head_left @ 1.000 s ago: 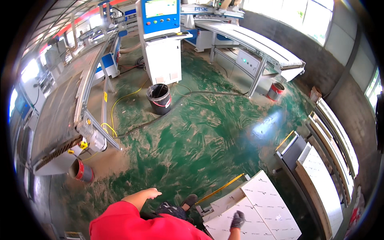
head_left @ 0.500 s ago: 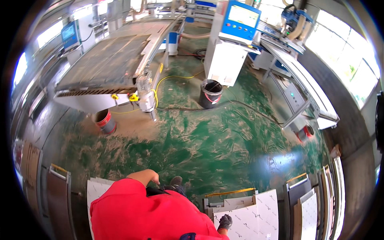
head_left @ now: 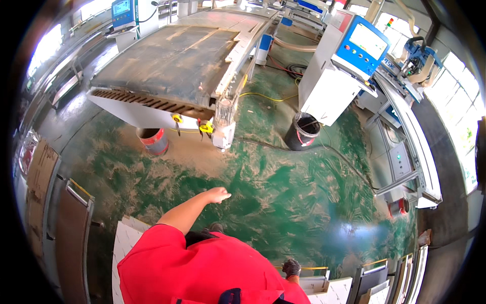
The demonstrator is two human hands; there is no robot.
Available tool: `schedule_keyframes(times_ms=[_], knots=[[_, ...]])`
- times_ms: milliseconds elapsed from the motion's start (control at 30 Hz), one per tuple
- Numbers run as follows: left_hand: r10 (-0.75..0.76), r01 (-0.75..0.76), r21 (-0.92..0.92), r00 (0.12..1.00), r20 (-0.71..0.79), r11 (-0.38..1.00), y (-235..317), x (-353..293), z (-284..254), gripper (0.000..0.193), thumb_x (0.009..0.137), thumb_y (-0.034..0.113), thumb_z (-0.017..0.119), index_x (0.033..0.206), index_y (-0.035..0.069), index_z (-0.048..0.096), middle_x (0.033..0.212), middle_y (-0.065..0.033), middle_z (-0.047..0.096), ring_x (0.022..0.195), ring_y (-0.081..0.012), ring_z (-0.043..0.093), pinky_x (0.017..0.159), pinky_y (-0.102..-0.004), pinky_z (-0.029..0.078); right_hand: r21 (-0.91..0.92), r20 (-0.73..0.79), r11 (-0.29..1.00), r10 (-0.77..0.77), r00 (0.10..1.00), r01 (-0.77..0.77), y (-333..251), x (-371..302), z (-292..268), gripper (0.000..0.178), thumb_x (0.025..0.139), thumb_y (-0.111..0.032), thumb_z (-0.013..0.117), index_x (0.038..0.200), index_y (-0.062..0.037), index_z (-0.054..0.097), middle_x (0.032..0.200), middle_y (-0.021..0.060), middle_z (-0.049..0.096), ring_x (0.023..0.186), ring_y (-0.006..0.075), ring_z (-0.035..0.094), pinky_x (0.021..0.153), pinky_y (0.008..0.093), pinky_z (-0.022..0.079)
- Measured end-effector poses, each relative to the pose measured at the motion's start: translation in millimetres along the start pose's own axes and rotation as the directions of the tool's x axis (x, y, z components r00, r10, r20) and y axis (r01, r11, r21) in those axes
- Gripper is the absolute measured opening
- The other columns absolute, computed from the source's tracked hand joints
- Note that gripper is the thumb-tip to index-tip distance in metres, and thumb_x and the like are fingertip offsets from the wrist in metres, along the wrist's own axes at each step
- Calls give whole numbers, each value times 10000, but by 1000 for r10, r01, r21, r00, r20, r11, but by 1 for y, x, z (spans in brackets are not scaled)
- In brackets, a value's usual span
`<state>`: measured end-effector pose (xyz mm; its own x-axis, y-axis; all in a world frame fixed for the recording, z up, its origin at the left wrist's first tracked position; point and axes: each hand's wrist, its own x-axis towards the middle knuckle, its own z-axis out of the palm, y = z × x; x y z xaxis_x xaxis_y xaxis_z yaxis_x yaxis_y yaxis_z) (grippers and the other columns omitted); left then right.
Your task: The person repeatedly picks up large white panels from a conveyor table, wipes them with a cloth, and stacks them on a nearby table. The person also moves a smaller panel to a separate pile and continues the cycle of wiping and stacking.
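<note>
My left hand (head_left: 217, 195) is bare and reaches forward over the dusty green floor, its fingers curled closed. Nothing shows in it, and it touches nothing. My right hand (head_left: 291, 267), in a dark grey glove, hangs low at my right side with the fingers folded in; I see nothing held. Beneath and beside the right hand are white patterned boards (head_left: 338, 292) standing in a rack with a yellow top bar (head_left: 314, 268). Another white patterned board (head_left: 121, 248) stands by my left side, partly hidden by my red shirt.
Ahead on the left stands a large machine table (head_left: 167, 55), with a red-and-grey bucket (head_left: 154, 141) at its foot. A black bucket (head_left: 302, 133) sits before a white control cabinet (head_left: 324, 91). A dark hose (head_left: 349, 164) crosses the floor. Board racks (head_left: 73, 238) line the left.
My left hand has swung forward and up, away from my body. My right hand has moved forward from over the white boards. The machines and buckets appear nearer and further right.
</note>
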<state>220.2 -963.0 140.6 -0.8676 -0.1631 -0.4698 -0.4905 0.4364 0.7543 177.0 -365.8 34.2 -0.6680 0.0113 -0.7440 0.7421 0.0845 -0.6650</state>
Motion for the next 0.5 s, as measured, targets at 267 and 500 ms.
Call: schedule_keyframes(times_ms=[267,500], knots=[[133,-400,-491,861,-491,774,87,81,-185,322,960,328,629,1040,29,539,955,-56,611,795,-134,592,674,-285,492,-299,194,942,-99,976,155,-65,66,98,174,902,-250,615,803,-108,620,709,117,655,589,273,648,483,445,505],[233,-416,-63,620,-749,907,151,149,-293,365,928,292,664,1131,8,556,1018,-148,656,882,-199,640,793,-345,517,-806,589,-216,-209,781,551,-67,194,105,175,854,-294,639,813,-125,663,825,132,719,724,313,696,609,438,540]])
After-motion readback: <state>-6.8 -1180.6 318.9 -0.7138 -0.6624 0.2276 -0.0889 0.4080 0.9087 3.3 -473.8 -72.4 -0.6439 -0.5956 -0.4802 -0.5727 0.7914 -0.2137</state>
